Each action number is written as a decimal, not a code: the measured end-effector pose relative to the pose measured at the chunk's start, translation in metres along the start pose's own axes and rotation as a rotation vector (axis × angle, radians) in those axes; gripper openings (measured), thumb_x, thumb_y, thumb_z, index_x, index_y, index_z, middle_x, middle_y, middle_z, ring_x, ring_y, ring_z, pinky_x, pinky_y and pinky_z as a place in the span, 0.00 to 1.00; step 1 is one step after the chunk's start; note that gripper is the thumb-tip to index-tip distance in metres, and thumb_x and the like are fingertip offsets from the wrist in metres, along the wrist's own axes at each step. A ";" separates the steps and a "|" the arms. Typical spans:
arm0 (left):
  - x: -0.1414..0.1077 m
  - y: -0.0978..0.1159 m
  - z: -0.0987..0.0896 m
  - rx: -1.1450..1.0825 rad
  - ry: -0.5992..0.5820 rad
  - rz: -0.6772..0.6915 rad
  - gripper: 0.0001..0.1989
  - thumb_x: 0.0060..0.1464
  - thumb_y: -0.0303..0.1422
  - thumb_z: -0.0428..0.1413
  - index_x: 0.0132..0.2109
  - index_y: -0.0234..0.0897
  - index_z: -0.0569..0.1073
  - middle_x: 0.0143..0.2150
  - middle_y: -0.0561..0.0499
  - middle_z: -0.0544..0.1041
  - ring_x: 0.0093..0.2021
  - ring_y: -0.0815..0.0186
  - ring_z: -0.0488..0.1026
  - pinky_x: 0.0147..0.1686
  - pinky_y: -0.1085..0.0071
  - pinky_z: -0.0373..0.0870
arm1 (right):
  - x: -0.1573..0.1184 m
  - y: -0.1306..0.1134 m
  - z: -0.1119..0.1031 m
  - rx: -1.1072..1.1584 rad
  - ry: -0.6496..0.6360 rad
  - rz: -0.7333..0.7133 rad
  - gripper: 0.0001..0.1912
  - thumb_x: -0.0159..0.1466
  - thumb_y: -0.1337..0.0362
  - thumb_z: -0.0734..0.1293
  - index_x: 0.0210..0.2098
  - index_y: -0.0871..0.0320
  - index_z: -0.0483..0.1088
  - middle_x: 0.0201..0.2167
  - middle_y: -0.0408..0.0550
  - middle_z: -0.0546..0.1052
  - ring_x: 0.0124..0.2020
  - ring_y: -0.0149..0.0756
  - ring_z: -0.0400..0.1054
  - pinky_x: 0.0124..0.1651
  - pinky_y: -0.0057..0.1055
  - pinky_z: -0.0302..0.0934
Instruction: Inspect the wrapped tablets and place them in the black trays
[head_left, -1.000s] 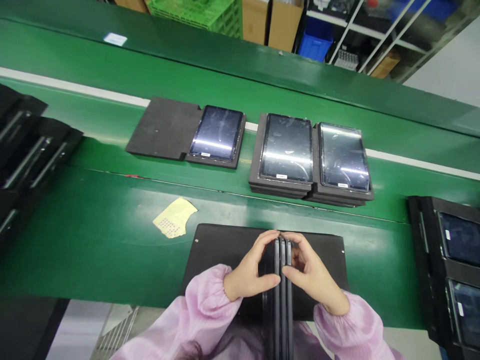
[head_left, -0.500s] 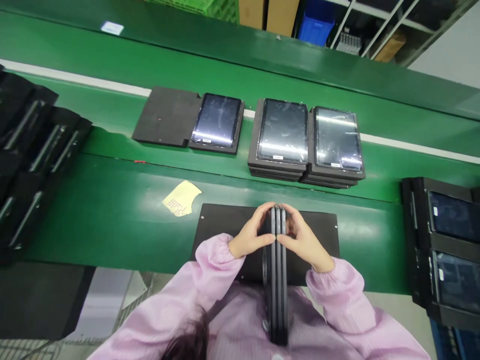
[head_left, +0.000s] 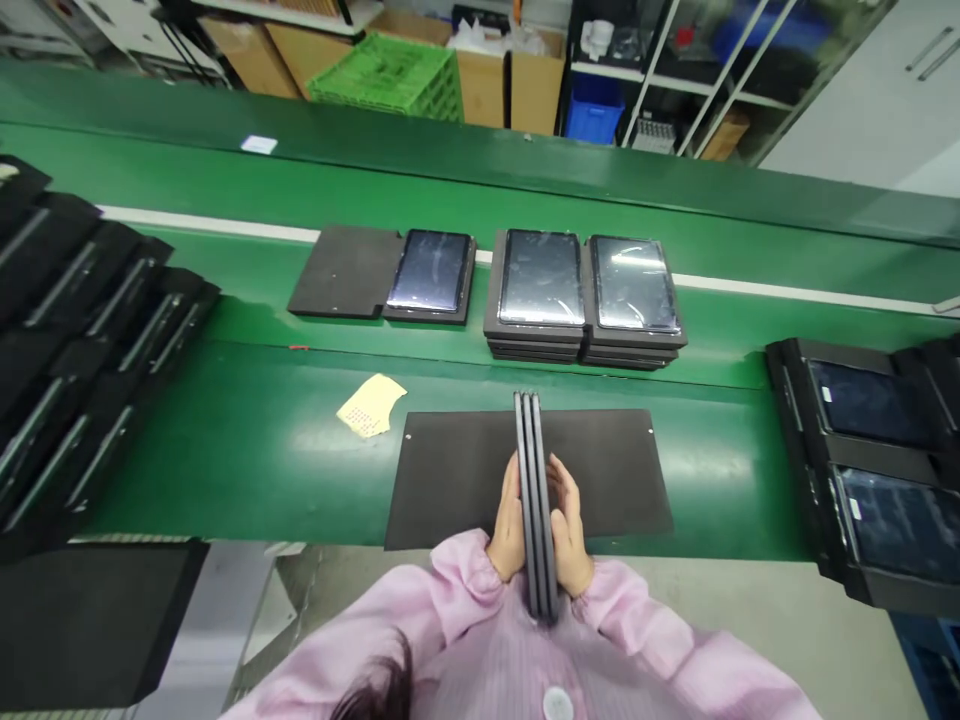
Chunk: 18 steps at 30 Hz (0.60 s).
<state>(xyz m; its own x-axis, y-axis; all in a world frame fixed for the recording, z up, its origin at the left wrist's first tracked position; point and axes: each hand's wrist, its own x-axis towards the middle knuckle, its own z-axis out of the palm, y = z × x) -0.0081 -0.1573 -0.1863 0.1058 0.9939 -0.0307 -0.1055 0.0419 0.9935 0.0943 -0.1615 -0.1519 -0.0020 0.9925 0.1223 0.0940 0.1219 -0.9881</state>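
Observation:
Three tablets [head_left: 535, 510] stand on edge, pressed side by side into one stack, their narrow grey edges turned up toward me. My left hand [head_left: 508, 528] lies against the stack's left face, and my right hand [head_left: 570, 532] against its right face; together they clamp it between them. The stack's far end is over the dark mat [head_left: 457, 480] on the green bench, its near end close to my chest. Parts of my fingers are hidden behind the tablets.
Ahead on the green bench [head_left: 247, 440] lie foam trays holding tablets [head_left: 540, 280], [head_left: 634, 285] and a lone tablet [head_left: 429, 272] beside a foam piece [head_left: 345, 270]. A torn yellow paper [head_left: 373, 405] lies left of the mat. Trays of tablets [head_left: 150, 300], [head_left: 900, 520] flank both sides.
My hands have moved from the far end of the tablet stack down to its sides, nearer my body. The view has tilted up, showing more of the shelves and crate behind.

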 end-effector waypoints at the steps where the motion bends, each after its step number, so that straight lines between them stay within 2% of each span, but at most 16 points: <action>1: -0.001 0.002 0.001 0.007 0.030 0.019 0.30 0.61 0.48 0.34 0.66 0.40 0.44 0.69 0.44 0.42 0.68 0.55 0.38 0.65 0.53 0.37 | -0.002 -0.001 0.003 0.011 0.008 0.004 0.27 0.68 0.51 0.48 0.62 0.55 0.47 0.64 0.52 0.51 0.63 0.43 0.47 0.64 0.49 0.44; 3: 0.006 0.021 0.003 0.045 0.123 0.096 0.28 0.62 0.44 0.36 0.66 0.42 0.44 0.70 0.47 0.42 0.68 0.57 0.38 0.65 0.55 0.36 | 0.005 -0.016 0.006 0.031 0.036 -0.016 0.25 0.68 0.53 0.49 0.62 0.53 0.47 0.65 0.50 0.49 0.65 0.41 0.44 0.65 0.49 0.40; 6: 0.025 0.076 0.007 0.085 0.201 0.278 0.23 0.62 0.40 0.41 0.63 0.45 0.55 0.68 0.52 0.51 0.67 0.59 0.44 0.65 0.57 0.40 | 0.029 -0.059 0.006 0.119 0.112 -0.048 0.23 0.69 0.56 0.50 0.62 0.53 0.49 0.65 0.47 0.51 0.65 0.38 0.43 0.67 0.46 0.38; 8: 0.036 0.116 0.011 0.058 0.130 0.375 0.19 0.62 0.39 0.41 0.56 0.45 0.67 0.62 0.52 0.64 0.65 0.59 0.52 0.64 0.58 0.47 | 0.045 -0.087 0.004 0.193 0.131 -0.052 0.23 0.69 0.57 0.51 0.62 0.53 0.51 0.65 0.46 0.52 0.65 0.37 0.45 0.67 0.44 0.40; 11: 0.048 0.153 0.018 -0.013 0.074 0.305 0.20 0.62 0.39 0.41 0.46 0.41 0.75 0.53 0.50 0.74 0.58 0.58 0.65 0.60 0.58 0.55 | 0.062 -0.111 0.001 0.231 0.127 -0.001 0.24 0.69 0.55 0.52 0.62 0.53 0.52 0.64 0.46 0.53 0.65 0.37 0.46 0.67 0.43 0.42; 13: 0.054 0.160 0.022 -0.044 0.121 0.203 0.20 0.61 0.42 0.43 0.37 0.38 0.77 0.48 0.48 0.76 0.52 0.58 0.69 0.56 0.60 0.60 | 0.070 -0.112 -0.001 0.204 0.128 0.073 0.24 0.68 0.53 0.53 0.61 0.53 0.54 0.64 0.46 0.55 0.64 0.37 0.47 0.67 0.42 0.41; 15: 0.058 0.157 0.023 -0.068 0.177 0.159 0.20 0.59 0.44 0.45 0.29 0.38 0.73 0.42 0.47 0.77 0.46 0.59 0.72 0.50 0.62 0.65 | 0.076 -0.107 -0.002 0.202 0.122 0.133 0.25 0.67 0.52 0.54 0.60 0.54 0.55 0.63 0.47 0.57 0.64 0.37 0.48 0.67 0.43 0.41; 18: 0.061 0.149 0.024 -0.095 0.222 0.135 0.19 0.58 0.45 0.46 0.27 0.38 0.69 0.33 0.49 0.76 0.38 0.63 0.72 0.43 0.67 0.67 | 0.079 -0.101 -0.002 0.269 0.092 0.152 0.25 0.67 0.51 0.55 0.60 0.53 0.54 0.63 0.47 0.56 0.64 0.37 0.48 0.67 0.42 0.41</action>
<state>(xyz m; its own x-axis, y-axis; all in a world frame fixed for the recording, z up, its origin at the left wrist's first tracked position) 0.0066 -0.0930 -0.0370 -0.1334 0.9888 0.0676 -0.1974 -0.0934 0.9759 0.0870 -0.0960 -0.0420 0.0831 0.9960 -0.0323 -0.1800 -0.0169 -0.9835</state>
